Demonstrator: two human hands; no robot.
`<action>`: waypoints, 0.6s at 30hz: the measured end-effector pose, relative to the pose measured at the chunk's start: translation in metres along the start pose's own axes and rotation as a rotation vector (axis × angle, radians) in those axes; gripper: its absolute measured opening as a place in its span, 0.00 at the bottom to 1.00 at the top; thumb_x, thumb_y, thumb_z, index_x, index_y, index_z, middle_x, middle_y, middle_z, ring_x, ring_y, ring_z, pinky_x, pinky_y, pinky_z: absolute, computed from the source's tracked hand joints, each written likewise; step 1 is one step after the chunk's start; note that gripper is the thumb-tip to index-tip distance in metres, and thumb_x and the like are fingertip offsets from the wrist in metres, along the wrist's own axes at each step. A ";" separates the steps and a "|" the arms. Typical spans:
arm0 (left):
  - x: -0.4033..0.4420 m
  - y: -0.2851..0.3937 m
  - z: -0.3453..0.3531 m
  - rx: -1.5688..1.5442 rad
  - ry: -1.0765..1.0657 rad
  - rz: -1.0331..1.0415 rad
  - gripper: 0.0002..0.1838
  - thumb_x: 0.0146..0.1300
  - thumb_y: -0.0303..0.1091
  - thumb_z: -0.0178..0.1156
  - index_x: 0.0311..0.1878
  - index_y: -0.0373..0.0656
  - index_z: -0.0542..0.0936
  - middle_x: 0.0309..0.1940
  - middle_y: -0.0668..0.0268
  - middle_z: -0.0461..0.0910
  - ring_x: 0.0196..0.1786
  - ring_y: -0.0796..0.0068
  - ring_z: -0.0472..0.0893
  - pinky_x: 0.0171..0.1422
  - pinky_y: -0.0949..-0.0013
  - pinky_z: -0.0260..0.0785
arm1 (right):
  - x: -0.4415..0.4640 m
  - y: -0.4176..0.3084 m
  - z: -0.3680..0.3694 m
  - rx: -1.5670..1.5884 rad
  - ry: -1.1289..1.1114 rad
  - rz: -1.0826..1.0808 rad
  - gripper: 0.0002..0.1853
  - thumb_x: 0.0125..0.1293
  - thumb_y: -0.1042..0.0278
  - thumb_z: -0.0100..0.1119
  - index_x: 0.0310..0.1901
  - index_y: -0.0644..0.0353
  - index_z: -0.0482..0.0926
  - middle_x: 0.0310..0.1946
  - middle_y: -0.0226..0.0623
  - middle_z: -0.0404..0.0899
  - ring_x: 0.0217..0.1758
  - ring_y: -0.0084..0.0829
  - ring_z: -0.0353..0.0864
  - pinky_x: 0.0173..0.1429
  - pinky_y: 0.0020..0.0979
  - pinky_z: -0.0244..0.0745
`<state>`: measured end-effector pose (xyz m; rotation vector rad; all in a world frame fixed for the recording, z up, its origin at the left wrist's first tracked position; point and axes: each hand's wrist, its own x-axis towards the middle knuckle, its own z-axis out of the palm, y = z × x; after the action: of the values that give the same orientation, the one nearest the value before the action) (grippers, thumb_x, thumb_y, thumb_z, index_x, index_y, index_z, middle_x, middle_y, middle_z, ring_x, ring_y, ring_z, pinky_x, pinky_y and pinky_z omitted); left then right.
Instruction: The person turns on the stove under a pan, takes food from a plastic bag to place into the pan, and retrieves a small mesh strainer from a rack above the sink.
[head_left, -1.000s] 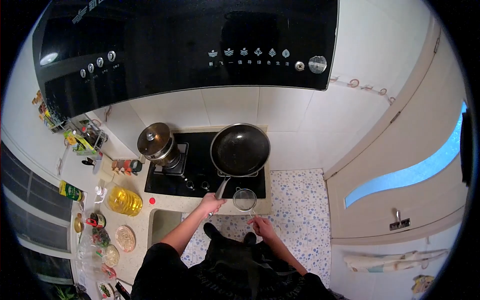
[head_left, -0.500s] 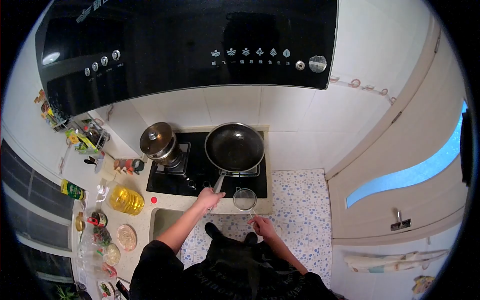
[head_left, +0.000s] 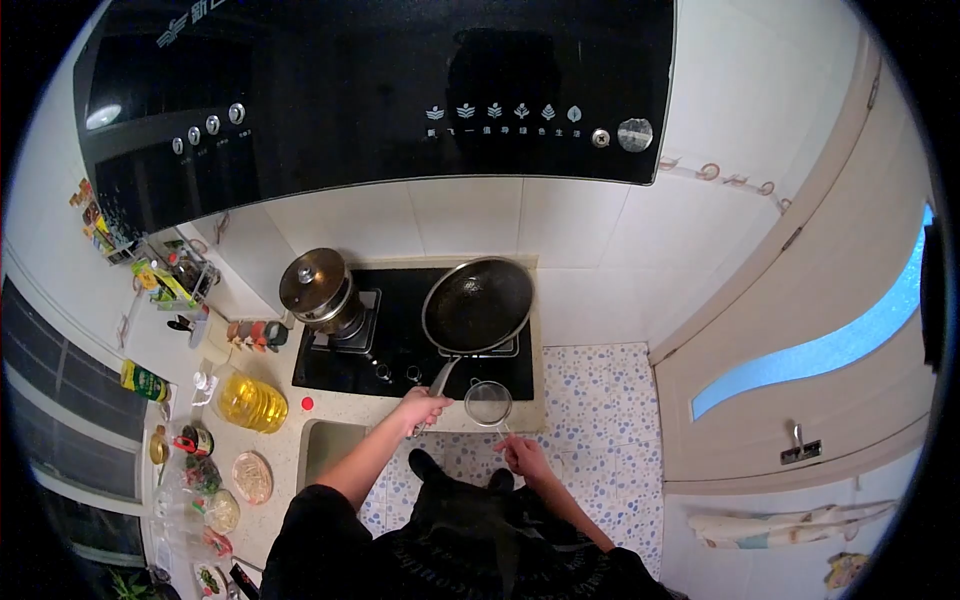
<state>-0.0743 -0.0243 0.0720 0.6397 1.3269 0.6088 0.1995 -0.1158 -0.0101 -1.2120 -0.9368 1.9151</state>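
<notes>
My left hand (head_left: 421, 408) is wrapped round the handle of a dark frying pan (head_left: 477, 308). The pan is tilted over the right burner of the black gas stove (head_left: 400, 345), and its inside looks shiny. In my right hand (head_left: 522, 456) is the thin handle of a round mesh strainer (head_left: 488, 403), held level over the front edge of the counter, just below the pan. No food can be made out in the strainer.
A lidded pot (head_left: 318, 290) stands on the left burner. To the left are a large oil bottle (head_left: 252, 400), a sink (head_left: 330, 445), spice jars (head_left: 258, 334) and a plate of food (head_left: 252, 477). A range hood (head_left: 370, 90) hangs above; a door (head_left: 800, 330) is at right.
The pan has shifted slightly to the right and tipped, lifted by my left hand on its handle. The strainer in my right hand has stayed almost where it was.
</notes>
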 end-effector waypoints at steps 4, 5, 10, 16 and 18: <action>0.011 -0.014 0.005 0.117 0.025 0.083 0.10 0.60 0.30 0.67 0.32 0.43 0.73 0.15 0.73 0.68 0.13 0.84 0.64 0.16 0.74 0.54 | 0.000 -0.001 -0.003 0.019 -0.014 0.030 0.23 0.76 0.51 0.45 0.37 0.64 0.82 0.13 0.22 0.61 0.17 0.17 0.57 0.24 0.26 0.50; 0.017 -0.019 0.005 0.170 0.061 0.097 0.10 0.60 0.30 0.67 0.32 0.42 0.73 0.15 0.73 0.69 0.13 0.83 0.64 0.16 0.74 0.55 | 0.000 0.000 -0.004 0.005 -0.003 0.026 0.23 0.76 0.51 0.45 0.37 0.64 0.82 0.13 0.22 0.61 0.17 0.17 0.56 0.23 0.26 0.50; 0.013 -0.012 0.014 0.340 0.193 0.223 0.14 0.60 0.35 0.67 0.26 0.38 0.74 0.16 0.67 0.73 0.13 0.77 0.70 0.16 0.69 0.61 | 0.005 0.011 -0.008 -0.150 0.048 -0.131 0.24 0.77 0.50 0.44 0.37 0.63 0.82 0.13 0.22 0.61 0.16 0.17 0.56 0.22 0.27 0.49; -0.004 0.017 0.017 0.453 0.268 0.156 0.17 0.58 0.38 0.69 0.25 0.38 0.73 0.16 0.65 0.75 0.15 0.75 0.73 0.18 0.68 0.63 | -0.004 -0.007 -0.005 -0.022 0.021 0.026 0.25 0.78 0.52 0.42 0.39 0.67 0.81 0.14 0.22 0.60 0.14 0.17 0.55 0.19 0.24 0.48; 0.006 0.016 0.007 0.429 0.231 0.139 0.17 0.58 0.39 0.69 0.24 0.39 0.73 0.16 0.66 0.75 0.15 0.76 0.73 0.18 0.69 0.63 | -0.003 -0.009 -0.004 -0.014 0.014 0.028 0.25 0.78 0.52 0.42 0.39 0.68 0.81 0.14 0.22 0.60 0.13 0.17 0.55 0.19 0.24 0.48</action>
<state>-0.0671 -0.0098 0.0809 1.0412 1.6590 0.5230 0.2057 -0.1130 -0.0026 -1.2520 -0.9320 1.9223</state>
